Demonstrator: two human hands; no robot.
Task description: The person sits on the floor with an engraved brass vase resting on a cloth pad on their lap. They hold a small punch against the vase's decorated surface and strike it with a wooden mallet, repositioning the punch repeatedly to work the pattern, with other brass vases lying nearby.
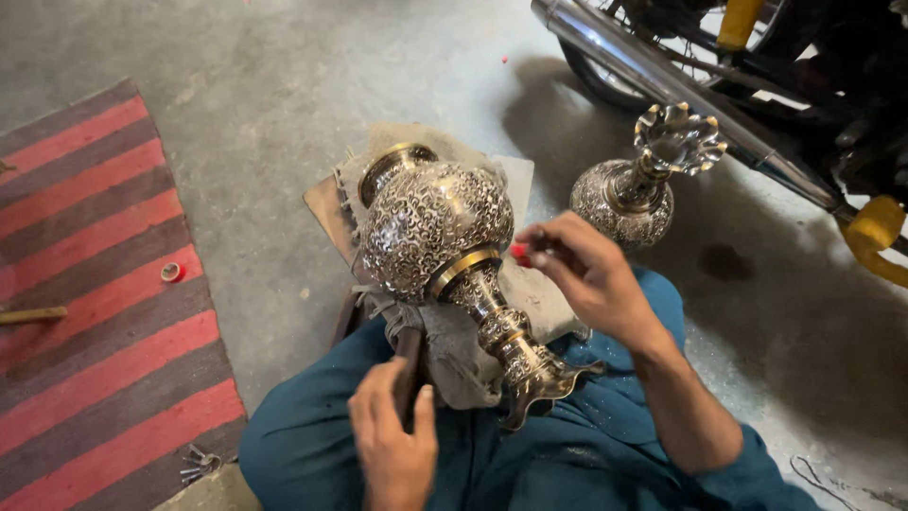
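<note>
A large engraved silver vase [437, 227] with brass bands lies on its side on a grey cloth [530, 293] across my lap, its flared mouth toward me. My right hand [586, 270] hovers at the vase's shoulder, fingers pinched on a small red-tipped tool [519, 252]. My left hand [392, 435] rests low on my lap beside the cloth and a dark strip under it; whether it grips anything is unclear.
A second, smaller engraved vase [638, 185] stands upright on the concrete floor to the right. A motorcycle with a chrome exhaust [662, 80] is parked behind it. A red and grey striped rug [95, 284] lies left, with a small ring [171, 273] and keys [199, 464].
</note>
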